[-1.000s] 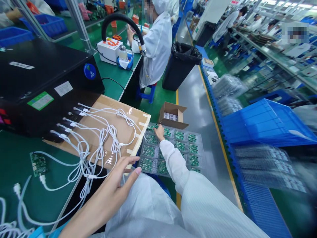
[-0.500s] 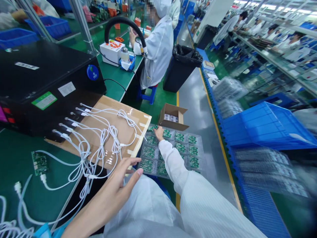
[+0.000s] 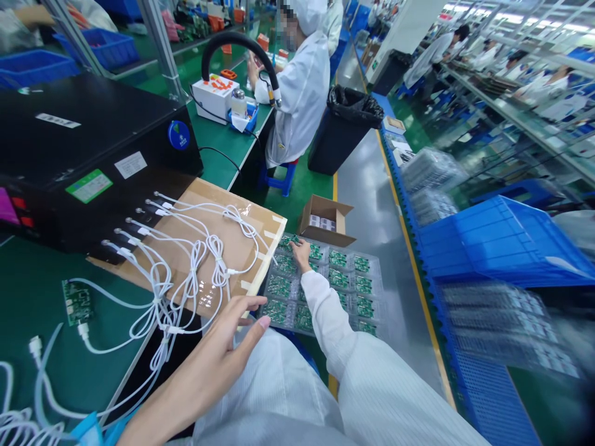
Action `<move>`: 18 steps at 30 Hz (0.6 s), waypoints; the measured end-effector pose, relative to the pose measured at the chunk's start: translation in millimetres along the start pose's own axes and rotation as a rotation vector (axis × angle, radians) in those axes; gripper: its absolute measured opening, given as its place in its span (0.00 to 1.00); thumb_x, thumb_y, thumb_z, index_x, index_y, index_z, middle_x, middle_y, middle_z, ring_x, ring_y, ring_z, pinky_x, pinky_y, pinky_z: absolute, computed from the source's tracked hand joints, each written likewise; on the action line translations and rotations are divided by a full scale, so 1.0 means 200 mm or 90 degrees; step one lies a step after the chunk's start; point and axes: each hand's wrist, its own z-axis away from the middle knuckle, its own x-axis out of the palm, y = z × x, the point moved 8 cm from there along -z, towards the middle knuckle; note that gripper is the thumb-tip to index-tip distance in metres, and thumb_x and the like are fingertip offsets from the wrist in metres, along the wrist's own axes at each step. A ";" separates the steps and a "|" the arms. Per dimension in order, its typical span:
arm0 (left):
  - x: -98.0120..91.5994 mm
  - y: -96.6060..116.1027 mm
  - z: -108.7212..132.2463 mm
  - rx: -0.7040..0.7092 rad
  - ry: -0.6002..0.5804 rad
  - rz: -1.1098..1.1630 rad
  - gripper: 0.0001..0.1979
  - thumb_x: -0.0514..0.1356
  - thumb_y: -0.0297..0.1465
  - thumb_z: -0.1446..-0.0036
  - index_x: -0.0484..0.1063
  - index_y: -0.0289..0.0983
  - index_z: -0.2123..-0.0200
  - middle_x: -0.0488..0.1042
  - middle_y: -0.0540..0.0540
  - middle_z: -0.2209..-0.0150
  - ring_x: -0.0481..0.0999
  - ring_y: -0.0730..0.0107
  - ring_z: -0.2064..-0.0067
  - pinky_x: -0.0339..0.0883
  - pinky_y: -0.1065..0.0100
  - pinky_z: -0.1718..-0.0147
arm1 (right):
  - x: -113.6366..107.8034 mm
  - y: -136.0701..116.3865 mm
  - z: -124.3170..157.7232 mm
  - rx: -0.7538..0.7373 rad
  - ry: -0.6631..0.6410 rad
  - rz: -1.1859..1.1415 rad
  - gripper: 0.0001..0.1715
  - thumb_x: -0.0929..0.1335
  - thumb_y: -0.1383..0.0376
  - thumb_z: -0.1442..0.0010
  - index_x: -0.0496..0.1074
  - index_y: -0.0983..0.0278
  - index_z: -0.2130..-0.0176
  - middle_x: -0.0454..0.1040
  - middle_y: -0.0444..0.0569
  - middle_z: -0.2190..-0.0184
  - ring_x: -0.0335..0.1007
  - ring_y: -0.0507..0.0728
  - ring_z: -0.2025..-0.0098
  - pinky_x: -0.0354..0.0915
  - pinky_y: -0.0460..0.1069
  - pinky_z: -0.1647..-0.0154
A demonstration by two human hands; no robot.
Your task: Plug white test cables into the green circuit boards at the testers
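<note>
A clear plastic tray with rows of green circuit boards lies to the right of a cardboard-covered board. My right hand reaches over its far left part, fingers closed at a small green circuit board. My left hand hovers near the cardboard's front corner, thumb and fingers apart, holding nothing. White cables lie bundled across the cardboard. One is plugged into a separate green circuit board on the green table at the left.
A black machine stands behind the cables. Beyond the tray is an open cardboard box. A seated person in white works ahead, beside a black bin. Blue crates and stacked trays stand at the right.
My right hand has shifted slightly right and down in the picture, still at the tray's far left. The whole view has moved a little; my left hand stays almost in place.
</note>
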 end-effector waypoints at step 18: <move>0.02 0.00 0.00 -0.023 -0.025 -0.002 0.25 0.52 0.52 0.32 0.68 0.48 0.40 0.68 0.45 0.34 0.74 0.54 0.38 0.74 0.59 0.51 | -0.08 -0.17 0.00 -0.036 -0.132 0.115 0.17 0.73 0.60 0.35 0.76 0.67 0.50 0.79 0.54 0.49 0.77 0.59 0.52 0.70 0.57 0.44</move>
